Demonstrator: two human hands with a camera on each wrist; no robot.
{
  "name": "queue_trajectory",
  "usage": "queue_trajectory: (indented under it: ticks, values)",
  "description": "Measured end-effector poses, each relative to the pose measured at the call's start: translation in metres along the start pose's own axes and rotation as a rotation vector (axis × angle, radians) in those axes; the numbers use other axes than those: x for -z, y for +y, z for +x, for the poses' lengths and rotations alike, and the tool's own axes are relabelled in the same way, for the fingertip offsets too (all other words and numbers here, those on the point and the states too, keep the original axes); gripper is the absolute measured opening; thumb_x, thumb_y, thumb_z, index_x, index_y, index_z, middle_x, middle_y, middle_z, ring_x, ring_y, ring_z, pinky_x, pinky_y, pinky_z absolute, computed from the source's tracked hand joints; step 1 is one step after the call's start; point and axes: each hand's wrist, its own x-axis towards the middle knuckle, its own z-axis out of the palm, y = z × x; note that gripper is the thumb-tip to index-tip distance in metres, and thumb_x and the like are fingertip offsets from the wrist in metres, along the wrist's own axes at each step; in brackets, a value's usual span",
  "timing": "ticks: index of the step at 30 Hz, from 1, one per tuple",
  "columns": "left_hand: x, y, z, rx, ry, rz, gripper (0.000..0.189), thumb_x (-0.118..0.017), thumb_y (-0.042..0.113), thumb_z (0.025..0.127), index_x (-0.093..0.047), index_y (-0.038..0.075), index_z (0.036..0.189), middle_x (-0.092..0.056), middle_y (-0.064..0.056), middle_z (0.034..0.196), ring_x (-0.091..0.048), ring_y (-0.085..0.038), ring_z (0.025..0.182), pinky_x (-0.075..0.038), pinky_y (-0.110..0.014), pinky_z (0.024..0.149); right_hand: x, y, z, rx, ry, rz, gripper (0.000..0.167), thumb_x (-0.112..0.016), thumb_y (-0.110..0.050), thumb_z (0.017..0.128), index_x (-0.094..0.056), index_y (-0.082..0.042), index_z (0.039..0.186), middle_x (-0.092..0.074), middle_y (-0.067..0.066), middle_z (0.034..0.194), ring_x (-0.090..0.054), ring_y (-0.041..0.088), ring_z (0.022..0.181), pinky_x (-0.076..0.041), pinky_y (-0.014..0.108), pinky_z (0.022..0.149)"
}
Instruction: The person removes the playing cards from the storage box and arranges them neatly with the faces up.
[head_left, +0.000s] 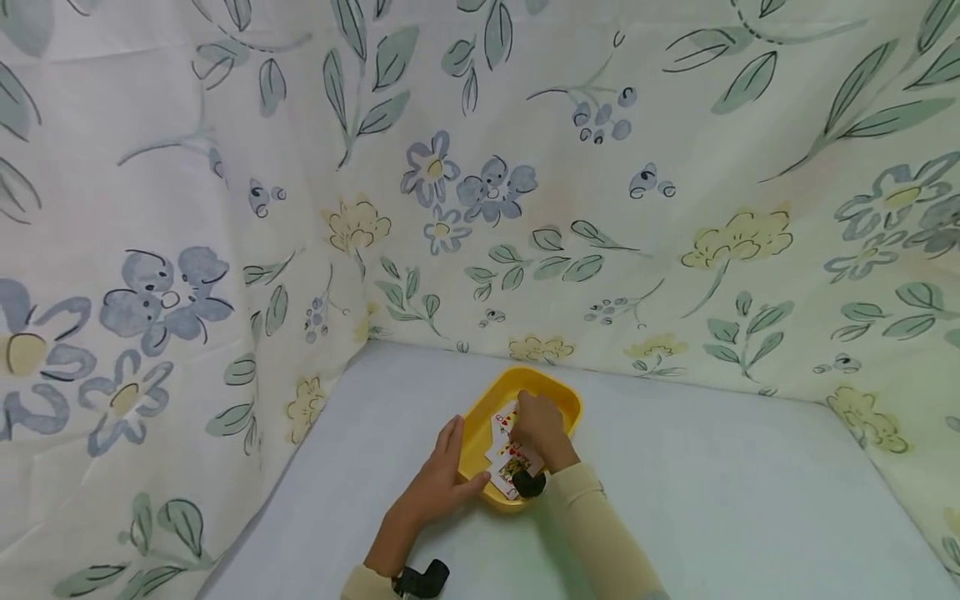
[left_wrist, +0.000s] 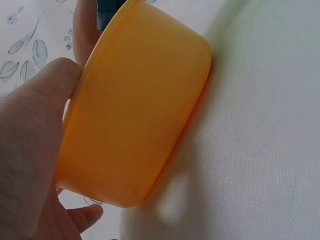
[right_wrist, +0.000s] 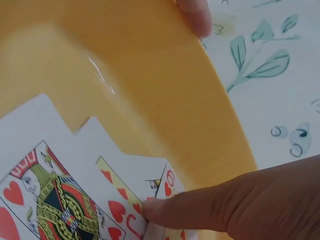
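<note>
A yellow plastic tub [head_left: 566,385] sits on the white table with several playing cards [head_left: 504,421] lying face up inside. My left hand [head_left: 438,483] holds the tub at its left side, thumb over the near rim and fingers along the outer wall; in the left wrist view that wall [left_wrist: 135,110] fills the middle. My right hand [head_left: 542,423] reaches into the tub with curled fingers. In the right wrist view its thumb [right_wrist: 195,207] presses on the edge of a card, beside a face card with red hearts [right_wrist: 55,200]. The right fingertips below the cards are hidden.
White cloth [head_left: 720,483] covers the table around the tub. A floral curtain [head_left: 480,275] hangs behind it and along the left and right sides. Black wrist cameras sit on my left wrist [head_left: 423,579] and right wrist [head_left: 528,484].
</note>
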Motion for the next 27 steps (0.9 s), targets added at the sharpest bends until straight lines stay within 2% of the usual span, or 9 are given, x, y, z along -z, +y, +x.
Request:
queue_trajectory:
  ticks: [5, 7, 10, 12, 15, 18, 21, 27]
  values:
    - [0.001, -0.001, 0.001, -0.003, 0.012, 0.009, 0.1, -0.066, 0.048, 0.096, -0.007, 0.008, 0.166, -0.008, -0.014, 0.17, -0.028, -0.036, 0.15, -0.032, -0.056, 0.115, -0.002, 0.002, 0.003, -0.061, -0.075, 0.08, 0.056, -0.096, -0.021, 0.068, -0.063, -0.005, 0.112, -0.058, 0.012, 0.097, -0.053, 0.035, 0.094, -0.047, 0.052, 0.088]
    - [0.001, -0.001, 0.001, -0.002, 0.012, 0.01, 0.1, -0.066, 0.048, 0.096, -0.007, 0.008, 0.166, -0.008, -0.014, 0.17, -0.029, -0.036, 0.149, -0.032, -0.055, 0.115, -0.003, 0.003, 0.003, -0.072, -0.092, 0.089, 0.061, -0.097, -0.023, 0.068, -0.063, -0.006, 0.115, -0.061, 0.012, 0.099, -0.054, 0.036, 0.095, -0.047, 0.052, 0.089]
    - [0.001, -0.001, 0.0, 0.0, 0.008, 0.0, 0.1, -0.065, 0.049, 0.095, -0.007, 0.008, 0.166, -0.008, -0.013, 0.17, -0.029, -0.036, 0.149, -0.032, -0.056, 0.115, -0.003, 0.004, 0.001, -0.043, -0.086, 0.112, 0.064, -0.096, -0.018, 0.068, -0.063, -0.006, 0.12, -0.065, 0.012, 0.101, -0.056, 0.033, 0.091, -0.049, 0.05, 0.087]
    - [0.0, -0.001, -0.001, 0.005, 0.006, -0.006, 0.101, -0.065, 0.051, 0.095, -0.008, 0.007, 0.165, -0.008, -0.012, 0.17, -0.03, -0.036, 0.149, -0.032, -0.056, 0.115, -0.002, 0.004, -0.002, -0.002, -0.066, 0.126, 0.059, -0.094, -0.012, 0.069, -0.065, -0.004, 0.12, -0.066, 0.012, 0.101, -0.057, 0.03, 0.088, -0.051, 0.047, 0.085]
    - [0.0, 0.001, -0.001, 0.011, 0.002, -0.001, 0.101, -0.065, 0.052, 0.095, -0.007, 0.007, 0.165, -0.007, -0.012, 0.17, -0.03, -0.036, 0.149, -0.032, -0.055, 0.115, 0.002, 0.001, -0.006, 0.062, -0.039, 0.145, 0.041, -0.085, -0.003, 0.073, -0.07, -0.002, 0.111, -0.067, 0.009, 0.097, -0.056, 0.025, 0.081, -0.053, 0.04, 0.077]
    - [0.001, 0.002, -0.001, 0.005, 0.014, 0.014, 0.101, -0.064, 0.051, 0.095, -0.008, 0.005, 0.165, -0.008, -0.013, 0.17, -0.031, -0.036, 0.148, -0.033, -0.055, 0.115, 0.008, -0.003, -0.01, 0.095, -0.02, 0.144, 0.024, -0.078, -0.001, 0.077, -0.072, -0.003, 0.1, -0.067, 0.007, 0.093, -0.055, 0.023, 0.077, -0.051, 0.038, 0.071]
    - [0.001, 0.002, 0.0, 0.003, 0.028, 0.018, 0.101, -0.064, 0.051, 0.095, -0.008, 0.004, 0.165, -0.009, -0.013, 0.17, -0.032, -0.036, 0.148, -0.033, -0.054, 0.115, 0.012, -0.005, -0.013, 0.098, -0.003, 0.157, 0.018, -0.075, 0.0, 0.079, -0.073, -0.006, 0.096, -0.068, 0.005, 0.091, -0.055, 0.022, 0.075, -0.051, 0.036, 0.069]
    - [-0.003, 0.002, -0.001, 0.017, 0.027, 0.004, 0.101, -0.066, 0.05, 0.095, -0.009, 0.005, 0.165, -0.009, -0.013, 0.17, -0.029, -0.036, 0.149, -0.032, -0.055, 0.116, 0.024, 0.0, -0.025, 0.057, 0.019, 0.258, 0.012, -0.08, -0.006, 0.083, -0.07, -0.008, 0.089, -0.066, 0.004, 0.083, -0.058, 0.02, 0.071, -0.051, 0.033, 0.062]
